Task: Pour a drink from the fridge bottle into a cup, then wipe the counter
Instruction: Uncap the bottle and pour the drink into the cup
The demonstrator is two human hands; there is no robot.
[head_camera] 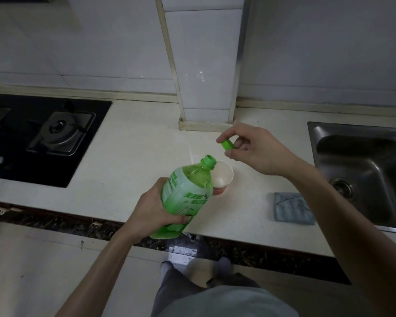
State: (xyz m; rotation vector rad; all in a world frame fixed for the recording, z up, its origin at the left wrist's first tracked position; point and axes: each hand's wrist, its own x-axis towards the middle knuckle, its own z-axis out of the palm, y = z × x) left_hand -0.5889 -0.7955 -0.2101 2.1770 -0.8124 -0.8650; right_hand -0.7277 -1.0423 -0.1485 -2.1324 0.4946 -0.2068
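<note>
Dim and flat overall, with no hard shadows on the worktop (pixel 133 143). Small glints on the far wall tile (pixel 201 75). Wide-angle bending at left and right edges, slightly soft throughout.

The left hand (pixel 157 210) is wrapped around the lower body of the green translucent plastic bottle (pixel 185 197), fingers curled under its label, forearm reaching up from the lower left. The right hand (pixel 253 148) hovers above and to the right of the bottle's open neck, thumb and forefinger pinching the small green screw cap (pixel 227 144), its forearm bare.
</note>
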